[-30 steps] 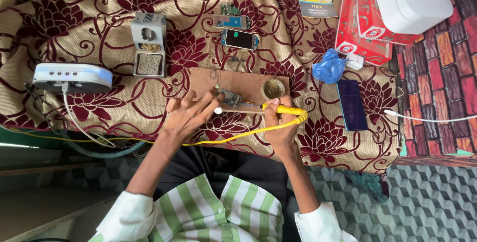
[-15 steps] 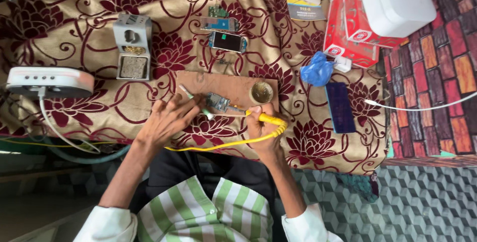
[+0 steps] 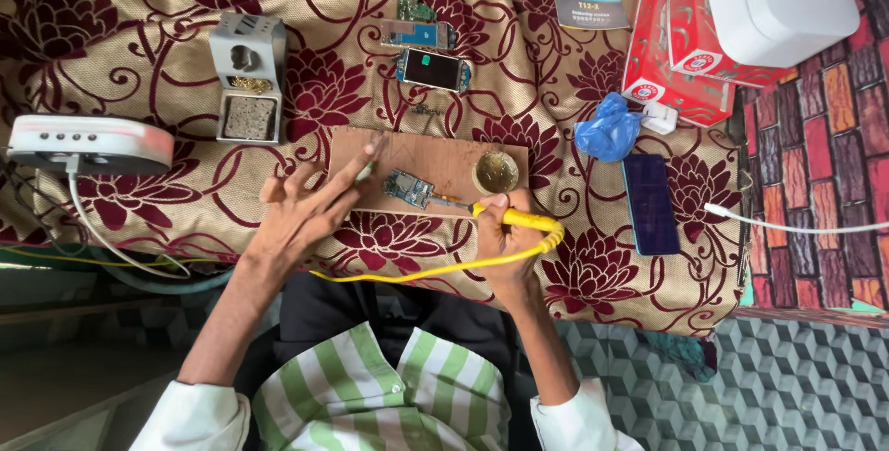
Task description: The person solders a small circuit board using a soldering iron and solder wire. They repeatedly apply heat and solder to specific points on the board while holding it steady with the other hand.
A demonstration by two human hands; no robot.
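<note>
**Iron tip meeting the board from four o'clock**

While the right hand [image 3: 505, 243] is clamping its fingers around the yellow soldering iron [image 3: 515, 219], the iron's long axis is running toward ten o'clock, its tip touching the small circuit board [image 3: 407, 188] on the wooden board [image 3: 435, 156]. The left hand [image 3: 301, 215], fingers loosely together, is pinching a thin wire, reaching the circuit board from eight o'clock. The flux tin [image 3: 495, 173] is sitting just at twelve o'clock of the right hand, on the cloth-covered desk [image 3: 139, 25].

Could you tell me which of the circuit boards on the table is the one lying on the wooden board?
It is the small blue-green circuit board, met by the tip of the yellow soldering iron. The other boards lie on the patterned cloth, farther from the person.
</note>
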